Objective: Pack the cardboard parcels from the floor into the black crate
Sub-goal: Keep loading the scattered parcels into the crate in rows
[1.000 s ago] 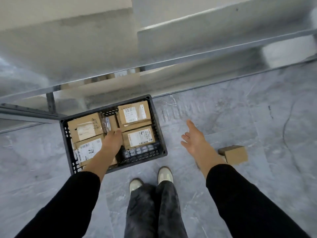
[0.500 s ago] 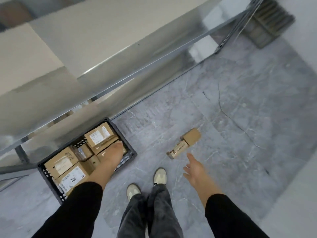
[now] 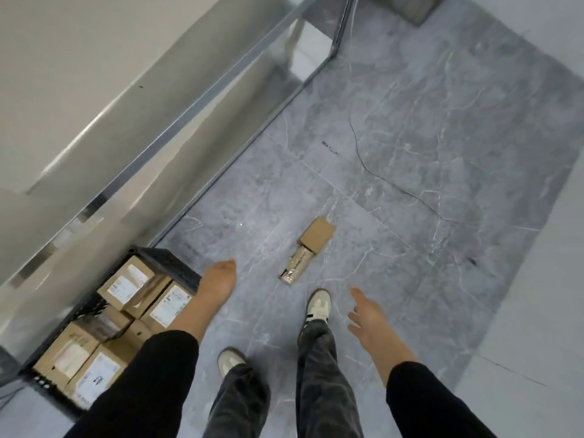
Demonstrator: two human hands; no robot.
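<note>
The black crate stands at the lower left against the shelving, filled with several labelled cardboard parcels. Two parcels lie on the grey floor ahead of my feet: a plain brown box and, touching its near end, a long tape-wrapped parcel. My left hand hangs over the crate's right rim with fingers curled downward, holding nothing that I can see. My right hand is open with fingers spread, low at the right, short of the floor parcels.
Metal shelving runs diagonally along the left side. My two light shoes stand on the marble floor between crate and parcels. A dark cable crosses the floor beyond the parcels. A white wall base borders the right.
My view has swung right, away from the crate toward the floor parcels. My left hand has lifted off the packed parcels to the crate's rim; my right hand stays open, reaching right.
</note>
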